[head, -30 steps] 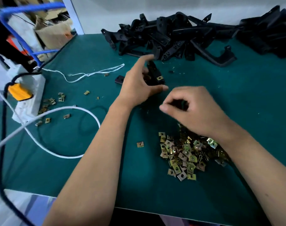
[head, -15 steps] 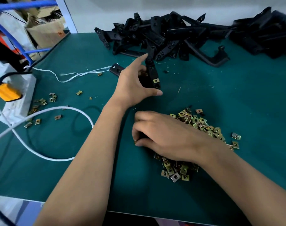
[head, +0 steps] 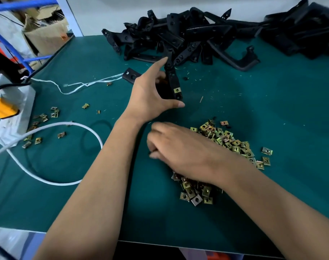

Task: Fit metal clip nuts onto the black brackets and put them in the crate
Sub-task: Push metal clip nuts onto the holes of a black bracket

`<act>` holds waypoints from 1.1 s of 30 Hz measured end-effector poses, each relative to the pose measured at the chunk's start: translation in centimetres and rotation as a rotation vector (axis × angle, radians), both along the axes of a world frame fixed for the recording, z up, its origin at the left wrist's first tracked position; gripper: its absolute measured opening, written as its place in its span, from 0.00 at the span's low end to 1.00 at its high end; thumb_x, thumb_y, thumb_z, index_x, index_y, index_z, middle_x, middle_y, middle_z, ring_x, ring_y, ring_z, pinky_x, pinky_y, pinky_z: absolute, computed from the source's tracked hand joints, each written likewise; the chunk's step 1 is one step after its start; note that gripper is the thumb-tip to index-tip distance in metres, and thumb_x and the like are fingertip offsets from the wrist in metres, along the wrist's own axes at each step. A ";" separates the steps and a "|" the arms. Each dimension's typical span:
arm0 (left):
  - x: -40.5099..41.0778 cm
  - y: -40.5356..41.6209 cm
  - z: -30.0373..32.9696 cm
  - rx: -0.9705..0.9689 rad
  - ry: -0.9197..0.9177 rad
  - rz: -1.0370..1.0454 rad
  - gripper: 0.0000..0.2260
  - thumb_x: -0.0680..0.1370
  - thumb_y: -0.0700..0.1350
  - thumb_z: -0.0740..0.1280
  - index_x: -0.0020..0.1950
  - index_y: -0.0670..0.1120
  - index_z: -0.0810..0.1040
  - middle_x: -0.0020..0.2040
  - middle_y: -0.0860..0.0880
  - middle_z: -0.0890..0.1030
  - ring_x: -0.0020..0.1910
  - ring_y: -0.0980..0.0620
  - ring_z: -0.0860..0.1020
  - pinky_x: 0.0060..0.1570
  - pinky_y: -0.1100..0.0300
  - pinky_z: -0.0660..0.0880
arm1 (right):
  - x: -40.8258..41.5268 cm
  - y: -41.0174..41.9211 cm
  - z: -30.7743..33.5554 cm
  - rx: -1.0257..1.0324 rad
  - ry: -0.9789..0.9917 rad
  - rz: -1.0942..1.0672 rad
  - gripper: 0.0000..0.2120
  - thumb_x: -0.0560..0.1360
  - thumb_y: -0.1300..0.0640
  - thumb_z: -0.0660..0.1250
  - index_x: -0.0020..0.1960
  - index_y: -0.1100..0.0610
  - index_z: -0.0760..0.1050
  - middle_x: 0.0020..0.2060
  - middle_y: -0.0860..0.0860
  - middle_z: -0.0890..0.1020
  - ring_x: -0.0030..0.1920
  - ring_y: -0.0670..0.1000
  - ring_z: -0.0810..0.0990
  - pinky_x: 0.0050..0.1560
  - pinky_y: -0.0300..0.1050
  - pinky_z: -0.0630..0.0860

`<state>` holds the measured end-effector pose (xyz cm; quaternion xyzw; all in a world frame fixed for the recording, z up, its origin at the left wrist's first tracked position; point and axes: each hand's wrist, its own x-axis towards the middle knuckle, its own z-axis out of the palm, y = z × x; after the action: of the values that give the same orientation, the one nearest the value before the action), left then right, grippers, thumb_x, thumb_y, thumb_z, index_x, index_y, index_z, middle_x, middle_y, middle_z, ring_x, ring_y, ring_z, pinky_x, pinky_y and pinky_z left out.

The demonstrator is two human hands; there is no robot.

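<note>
Nearest on the green table [head: 272, 102], the right hand [head: 180, 149] lies over the left edge of a pile of shiny clip nuts [head: 227, 141], its fingers curled and blurry, so I cannot tell if it holds one. A bit farther, the left hand [head: 150, 96] grips a black bracket [head: 172, 79] with one clip nut on its near end. At the far edge sits a big heap of black brackets [head: 178, 38].

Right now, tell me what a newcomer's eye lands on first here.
First, the heap of brass-coloured metal clip nuts on the green mat, with the right hand reaching over it. Just beyond, the left hand grips a black plastic bracket already carrying one nut. Along the far edge sprawls a tangled pile of black brackets.
</note>
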<state>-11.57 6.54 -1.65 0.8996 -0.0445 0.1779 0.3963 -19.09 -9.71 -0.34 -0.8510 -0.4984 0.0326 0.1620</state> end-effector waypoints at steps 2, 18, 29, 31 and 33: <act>0.1 0.1 0.0 0.004 -0.001 0.003 0.54 0.58 0.53 0.87 0.80 0.49 0.66 0.58 0.52 0.79 0.61 0.52 0.78 0.70 0.55 0.73 | 0.9 -0.7 0.2 0.097 0.111 -0.115 0.07 0.84 0.53 0.64 0.54 0.56 0.76 0.51 0.49 0.78 0.51 0.47 0.76 0.54 0.43 0.72; -0.8 -3.6 0.0 0.067 -0.043 -0.202 0.54 0.59 0.55 0.86 0.81 0.50 0.65 0.59 0.51 0.80 0.61 0.54 0.78 0.69 0.60 0.72 | 7.3 -6.6 -0.4 1.092 0.694 -0.712 0.09 0.78 0.70 0.69 0.49 0.59 0.83 0.40 0.55 0.86 0.38 0.48 0.83 0.38 0.38 0.77; -1.1 -4.6 -0.1 0.141 -0.099 -0.245 0.54 0.60 0.55 0.86 0.81 0.49 0.64 0.57 0.53 0.79 0.57 0.57 0.77 0.62 0.71 0.69 | 7.8 -6.7 -0.9 1.214 0.620 -0.741 0.05 0.75 0.67 0.74 0.49 0.60 0.84 0.38 0.54 0.87 0.36 0.49 0.83 0.36 0.39 0.77; -1.1 -4.6 -0.1 0.141 -0.100 -0.244 0.54 0.60 0.55 0.86 0.81 0.49 0.64 0.57 0.53 0.79 0.57 0.56 0.77 0.63 0.69 0.70 | 7.8 -6.7 -0.9 1.215 0.616 -0.740 0.05 0.75 0.67 0.74 0.49 0.60 0.84 0.39 0.54 0.87 0.36 0.49 0.83 0.36 0.39 0.77; -1.1 -4.6 -0.1 0.146 -0.103 -0.244 0.54 0.60 0.56 0.85 0.81 0.49 0.64 0.57 0.53 0.79 0.57 0.56 0.77 0.63 0.69 0.70 | 7.8 -6.7 -1.0 1.212 0.613 -0.742 0.05 0.75 0.67 0.74 0.48 0.59 0.84 0.38 0.54 0.87 0.36 0.49 0.83 0.37 0.39 0.77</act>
<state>-12.69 1.95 -1.74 0.9037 -0.1866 0.1706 0.3455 -11.29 -16.43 -1.33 -0.6781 -0.0442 -0.0679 0.7304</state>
